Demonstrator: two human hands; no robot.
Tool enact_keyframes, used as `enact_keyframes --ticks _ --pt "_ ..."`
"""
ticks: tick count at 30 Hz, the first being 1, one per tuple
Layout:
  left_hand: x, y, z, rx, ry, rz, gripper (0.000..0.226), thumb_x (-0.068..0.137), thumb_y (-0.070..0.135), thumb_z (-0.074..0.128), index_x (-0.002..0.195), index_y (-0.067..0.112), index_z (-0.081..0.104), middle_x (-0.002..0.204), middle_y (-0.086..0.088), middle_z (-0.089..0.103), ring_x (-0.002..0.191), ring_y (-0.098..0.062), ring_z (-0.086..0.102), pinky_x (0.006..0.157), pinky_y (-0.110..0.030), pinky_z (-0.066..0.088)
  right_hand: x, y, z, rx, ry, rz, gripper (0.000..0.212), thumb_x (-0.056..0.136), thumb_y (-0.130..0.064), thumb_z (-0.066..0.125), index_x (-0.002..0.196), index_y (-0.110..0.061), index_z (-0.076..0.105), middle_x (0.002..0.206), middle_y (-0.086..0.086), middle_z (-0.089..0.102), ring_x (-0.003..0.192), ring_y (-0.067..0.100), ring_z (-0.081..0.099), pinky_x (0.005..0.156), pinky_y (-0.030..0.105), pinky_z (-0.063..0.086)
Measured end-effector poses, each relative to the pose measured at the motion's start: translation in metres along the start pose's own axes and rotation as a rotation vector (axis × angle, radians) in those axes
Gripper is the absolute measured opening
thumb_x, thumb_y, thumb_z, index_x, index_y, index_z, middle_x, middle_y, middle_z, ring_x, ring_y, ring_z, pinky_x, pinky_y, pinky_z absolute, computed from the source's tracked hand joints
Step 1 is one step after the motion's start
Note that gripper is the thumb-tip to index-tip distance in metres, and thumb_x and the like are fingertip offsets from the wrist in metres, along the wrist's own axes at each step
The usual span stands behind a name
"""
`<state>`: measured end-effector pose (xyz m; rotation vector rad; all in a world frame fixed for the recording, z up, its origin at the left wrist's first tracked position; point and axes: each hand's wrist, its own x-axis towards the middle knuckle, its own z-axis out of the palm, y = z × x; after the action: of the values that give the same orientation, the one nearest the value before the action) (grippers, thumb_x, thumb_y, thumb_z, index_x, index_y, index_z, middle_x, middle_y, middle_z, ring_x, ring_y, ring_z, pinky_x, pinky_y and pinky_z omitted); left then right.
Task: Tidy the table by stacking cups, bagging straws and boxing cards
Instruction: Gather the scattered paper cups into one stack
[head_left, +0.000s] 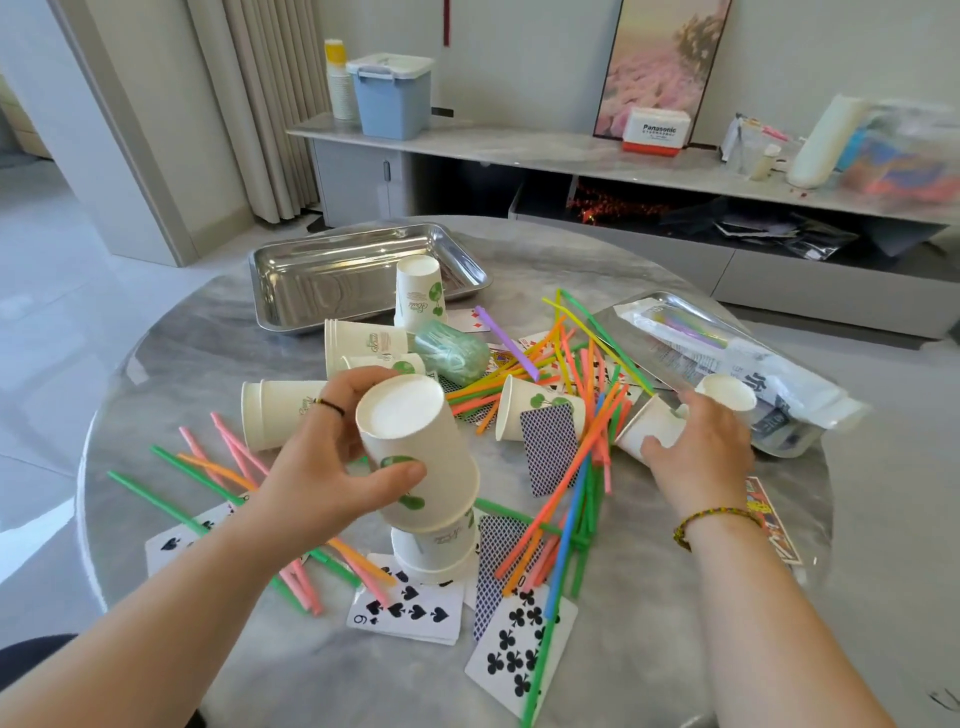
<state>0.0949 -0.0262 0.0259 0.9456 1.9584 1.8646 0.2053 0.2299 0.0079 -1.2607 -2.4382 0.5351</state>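
My left hand grips an upside-down white paper cup that sits atop a short stack of inverted cups near the table's front. My right hand holds a tipped-over cup at the right. More cups lie on their sides at the left, in the middle and under a card; one stands inverted. Coloured straws and playing cards are scattered over the round grey table. A straw bag lies on the right tray.
An empty steel tray sits at the back left of the table. A second steel tray lies at the right under the bag. A green plastic roll lies among the cups. A low cabinet with boxes stands behind.
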Motion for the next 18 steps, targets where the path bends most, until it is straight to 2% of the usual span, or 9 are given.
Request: enact_keyframes --ticks 3,5,6,8,10,12,14,16,18 --pt "-0.009 -0.005 0.005 0.087 -0.049 -0.023 0.068 0.041 0.035 0.070 0.104 0.047 0.044 0.093 0.038 0.059 0.091 0.013 0.057 0.076 -0.003 0.044 -0.001 0.011 0.009 -0.075 -0.061 0.061 0.058 0.078 -0.013 0.062 0.131 -0.007 0.039 0.133 0.019 0.044 0.124 0.037 0.036 0.101 0.042 0.030" --pt "-0.014 -0.010 0.008 0.207 -0.086 -0.058 0.064 0.042 0.040 0.069 0.094 0.066 0.042 0.099 0.043 0.053 0.094 0.018 0.053 0.078 0.001 0.040 -0.001 0.016 0.014 -0.079 -0.083 0.085 0.059 0.078 -0.012 0.062 0.131 -0.009 0.038 0.135 0.018 0.042 0.125 0.037 0.037 0.100 0.043 0.031" --pt "-0.016 -0.014 0.009 0.262 -0.105 -0.078 0.064 0.042 0.041 0.069 0.093 0.068 0.040 0.101 0.043 0.052 0.096 0.020 0.051 0.078 0.003 0.039 -0.001 0.018 0.017 -0.073 -0.100 0.097 0.060 0.078 -0.013 0.062 0.132 -0.009 0.037 0.137 0.017 0.040 0.125 0.036 0.037 0.100 0.043 0.031" --pt "-0.019 -0.021 0.012 0.349 -0.147 -0.126 0.065 0.050 0.034 0.077 0.098 0.059 0.041 0.099 0.036 0.056 0.095 0.020 0.051 0.079 0.001 0.038 -0.001 0.021 0.022 -0.074 -0.130 0.102 0.062 0.078 -0.015 0.063 0.133 -0.010 0.035 0.137 0.017 0.040 0.125 0.036 0.039 0.100 0.043 0.033" --pt "-0.018 -0.025 0.015 0.387 -0.152 -0.169 0.065 0.064 0.016 0.080 0.100 0.050 0.038 0.100 0.034 0.050 0.091 0.017 0.051 0.080 -0.004 0.039 -0.001 0.022 0.027 -0.072 -0.133 0.085 0.063 0.077 -0.016 0.064 0.133 -0.010 0.036 0.134 0.017 0.044 0.122 0.036 0.042 0.098 0.044 0.035" --pt "-0.017 -0.026 0.017 0.407 -0.140 -0.174 0.065 0.067 0.013 0.077 0.099 0.050 0.034 0.102 0.033 0.044 0.092 0.015 0.047 0.077 -0.004 0.037 -0.001 0.022 0.027 -0.039 -0.100 0.071 0.062 0.076 -0.016 0.065 0.131 -0.008 0.038 0.132 0.017 0.046 0.120 0.037 0.044 0.095 0.045 0.037" --pt "-0.016 -0.027 0.019 0.410 -0.134 -0.189 0.068 0.068 0.014 0.077 0.100 0.053 0.031 0.102 0.034 0.041 0.096 0.005 0.049 0.082 -0.012 0.036 -0.001 0.017 0.020 0.065 -0.056 0.055 0.060 0.076 -0.013 0.065 0.129 -0.005 0.037 0.130 0.018 0.046 0.117 0.037 0.045 0.091 0.043 0.039" --pt "-0.016 -0.027 0.020 0.400 -0.128 -0.202 0.070 0.068 0.013 0.076 0.099 0.054 0.029 0.102 0.035 0.039 0.100 -0.004 0.047 0.087 -0.018 0.033 -0.003 0.006 0.004 0.264 -0.024 0.017 0.060 0.076 -0.010 0.067 0.126 -0.003 0.036 0.126 0.016 0.046 0.109 0.033 0.048 0.081 0.034 0.038" --pt "-0.016 -0.025 0.021 0.414 -0.131 -0.195 0.069 0.069 0.015 0.076 0.099 0.055 0.028 0.102 0.036 0.037 0.103 -0.006 0.045 0.087 -0.018 0.032 -0.009 -0.008 -0.015 0.437 -0.071 -0.095 0.058 0.073 -0.009 0.070 0.121 -0.008 0.037 0.113 0.004 0.048 0.093 0.021 0.048 0.071 0.022 0.034"
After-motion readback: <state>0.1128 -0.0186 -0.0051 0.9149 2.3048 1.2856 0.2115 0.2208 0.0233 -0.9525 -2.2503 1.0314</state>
